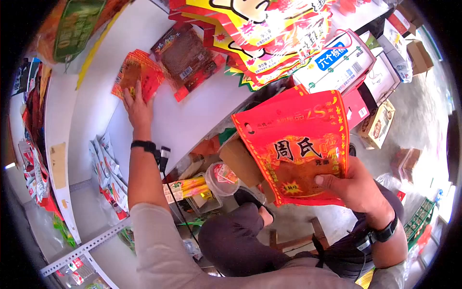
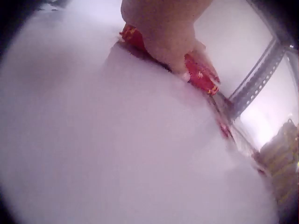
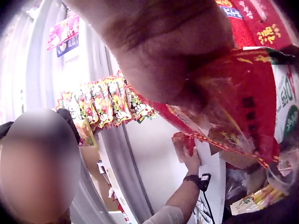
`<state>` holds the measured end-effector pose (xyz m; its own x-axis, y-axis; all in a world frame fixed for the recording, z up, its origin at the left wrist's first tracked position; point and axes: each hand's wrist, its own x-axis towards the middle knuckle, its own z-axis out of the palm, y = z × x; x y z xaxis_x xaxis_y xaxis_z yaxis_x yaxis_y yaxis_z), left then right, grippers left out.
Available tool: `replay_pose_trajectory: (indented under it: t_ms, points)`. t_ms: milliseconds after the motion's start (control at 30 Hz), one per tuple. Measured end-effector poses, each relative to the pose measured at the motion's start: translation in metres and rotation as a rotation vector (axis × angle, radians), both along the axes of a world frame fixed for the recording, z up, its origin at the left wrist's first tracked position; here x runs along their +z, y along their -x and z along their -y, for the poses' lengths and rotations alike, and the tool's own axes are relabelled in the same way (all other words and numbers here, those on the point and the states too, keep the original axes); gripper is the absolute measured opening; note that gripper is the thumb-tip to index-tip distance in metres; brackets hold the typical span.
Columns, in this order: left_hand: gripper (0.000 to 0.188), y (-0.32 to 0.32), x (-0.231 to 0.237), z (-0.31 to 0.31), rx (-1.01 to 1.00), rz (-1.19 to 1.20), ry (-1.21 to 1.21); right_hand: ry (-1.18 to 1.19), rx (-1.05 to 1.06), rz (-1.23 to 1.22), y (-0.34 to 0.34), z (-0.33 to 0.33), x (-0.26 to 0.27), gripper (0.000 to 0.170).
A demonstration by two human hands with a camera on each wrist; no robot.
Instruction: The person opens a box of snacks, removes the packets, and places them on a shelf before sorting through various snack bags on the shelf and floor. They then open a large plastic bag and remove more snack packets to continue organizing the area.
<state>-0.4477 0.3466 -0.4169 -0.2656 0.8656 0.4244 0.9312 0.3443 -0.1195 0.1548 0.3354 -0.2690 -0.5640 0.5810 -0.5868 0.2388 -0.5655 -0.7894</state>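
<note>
In the head view my right hand (image 1: 358, 185) grips a big red snack bag (image 1: 308, 149) by its lower right corner, thumb on the printed front and fingers behind. The bag is tilted, with a clear window low on it. My left hand (image 1: 138, 108) reaches over the white shelf (image 1: 192, 115) and holds the near edge of a small stack of red packets (image 1: 137, 72). The left wrist view shows the thumb against these red packets (image 2: 202, 77) close over the shelf surface. Beside the stack lies a larger dark-red bag (image 1: 186, 60).
Yellow-and-red snack bags (image 1: 269, 43) hang at the top. A white printed carton (image 1: 341, 65) stands to the right. Beneath the shelf edge are a clear plastic tub (image 1: 222, 179) and a brown cardboard box (image 1: 240, 161). A perforated metal rail (image 1: 86, 246) runs at lower left.
</note>
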Motion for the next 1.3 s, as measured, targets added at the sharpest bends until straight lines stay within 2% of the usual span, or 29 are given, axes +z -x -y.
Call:
replay_pose_trajectory:
  t_ms: [67,167,267,367,400,500,533,633,733,833,867,933,1033,1067,1200,1300]
  points:
    - [0.081,-0.002,0.005,-0.016,0.082,-0.026,0.038,-0.026,0.006,0.007,-0.001,-0.003,0.001,0.031]
    - [0.079,-0.007,0.022,-0.009,-0.066,0.116,0.018,-0.077,0.042,0.045,-0.003,-0.002,0.004,0.031]
    - [0.082,-0.007,0.035,0.001,0.029,0.316,0.116,-0.066,0.054,0.052,-0.005,-0.004,0.006,0.031]
    - [0.087,0.008,0.044,-0.001,-0.002,1.303,-0.232,-0.044,0.037,0.034,-0.006,-0.004,0.003,0.031]
    - [0.097,0.007,0.039,-0.006,-0.050,1.460,-0.436,-0.036,0.039,0.037,-0.005,-0.004,0.004,0.031]
    - [0.102,0.027,0.032,0.000,0.491,0.868,-0.112,-0.051,0.046,0.044,-0.004,-0.005,0.003,0.031]
    - [0.106,0.044,0.011,-0.005,0.560,0.813,-0.141,-0.060,0.046,0.047,-0.004,-0.004,0.003,0.031]
    - [0.105,0.035,0.002,-0.016,0.497,0.707,-0.210,-0.058,0.030,0.045,-0.005,-0.004,-0.001,0.031]
    - [0.086,0.020,0.001,-0.017,0.377,0.151,-0.216,-0.080,0.074,0.075,-0.006,-0.008,0.000,0.032]
    - [0.081,0.010,0.017,-0.018,0.093,0.121,-0.052,-0.102,0.053,0.085,-0.006,-0.008,-0.001,0.032]
    - [0.085,0.001,0.019,-0.018,0.101,0.177,-0.014,-0.098,0.054,0.083,-0.005,-0.009,0.000,0.032]
    - [0.093,-0.015,0.017,-0.018,0.119,0.286,0.058,-0.091,0.060,0.077,-0.004,-0.011,0.002,0.032]
    - [0.110,-0.030,0.023,-0.001,-0.078,0.148,0.199,-0.096,0.058,0.065,-0.003,-0.011,0.002,0.032]
    - [0.123,-0.035,0.030,0.003,-0.064,0.151,0.282,-0.100,0.077,0.076,-0.003,-0.011,0.001,0.032]
    - [0.107,-0.034,0.052,0.000,-0.075,0.224,0.374,-0.101,0.086,0.053,-0.002,-0.010,-0.001,0.033]
    - [0.099,-0.001,0.049,-0.018,-0.097,0.205,0.385,-0.099,0.056,0.032,0.000,-0.009,-0.002,0.032]
